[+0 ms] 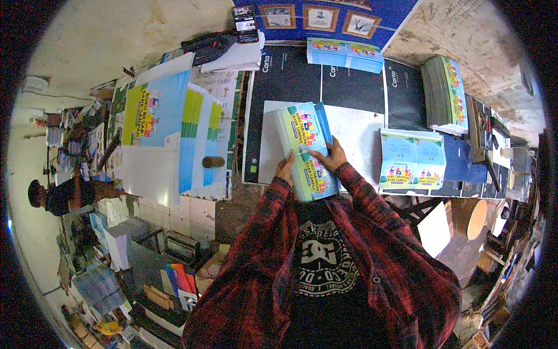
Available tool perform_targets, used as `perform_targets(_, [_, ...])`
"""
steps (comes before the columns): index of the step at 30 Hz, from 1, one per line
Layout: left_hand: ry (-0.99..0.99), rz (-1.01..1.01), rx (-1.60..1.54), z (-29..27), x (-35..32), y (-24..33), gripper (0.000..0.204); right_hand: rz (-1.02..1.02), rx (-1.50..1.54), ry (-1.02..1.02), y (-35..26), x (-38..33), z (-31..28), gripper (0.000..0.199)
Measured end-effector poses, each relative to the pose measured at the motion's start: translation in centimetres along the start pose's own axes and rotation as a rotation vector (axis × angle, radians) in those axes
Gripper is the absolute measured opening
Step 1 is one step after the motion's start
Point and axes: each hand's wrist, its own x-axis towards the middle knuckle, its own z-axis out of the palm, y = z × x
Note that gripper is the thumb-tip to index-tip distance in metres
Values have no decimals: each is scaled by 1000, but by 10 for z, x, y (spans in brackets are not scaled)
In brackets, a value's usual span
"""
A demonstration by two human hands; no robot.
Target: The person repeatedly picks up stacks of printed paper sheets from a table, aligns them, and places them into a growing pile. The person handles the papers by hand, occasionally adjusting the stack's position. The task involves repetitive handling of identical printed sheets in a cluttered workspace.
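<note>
Both of my hands hold a thick stack of colourful booklets [307,152] with light blue and green covers, upright in front of my chest over a white sheet [354,131] on the black cutting mat [290,75]. My left hand [284,170] grips the stack's lower left edge. My right hand [331,157] presses on its right side, fingers spread over the cover. My red plaid sleeves come up from below.
More booklets lie around: an open pair [412,158] to the right, a pile [346,53] at the back, a tall stack [446,93] at far right. Large printed sheets [168,128] lie fanned out on the left. A phone [245,23] stands at the back. Another person [58,195] sits far left.
</note>
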Motion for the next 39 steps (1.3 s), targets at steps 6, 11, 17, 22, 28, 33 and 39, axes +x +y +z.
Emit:
perform_targets(6, [107, 69, 90, -2, -5, 10, 44, 563, 334, -214, 0, 6, -55, 64])
perform_targets(11, [60, 85, 95, -7, -5, 12, 48, -142, -244, 58, 32, -8, -20, 69])
perform_targets(17, [63, -7, 150, 8, 2, 4, 52, 228, 308, -58, -20, -4, -18, 91])
perform_targets(22, [97, 93, 217, 13, -6, 17, 44, 315, 454, -113, 30, -6, -39, 70])
perform_targets(28, [24, 191, 246, -22, 13, -1, 45, 171, 134, 65, 15, -11, -29, 46])
perform_targets(33, [48, -3, 91, 10, 15, -6, 50, 79, -65, 15, -23, -6, -28, 59])
perform_targets(39, [106, -6, 100, -35, 46, -23, 52, 249, 422, -27, 44, -7, -39, 80])
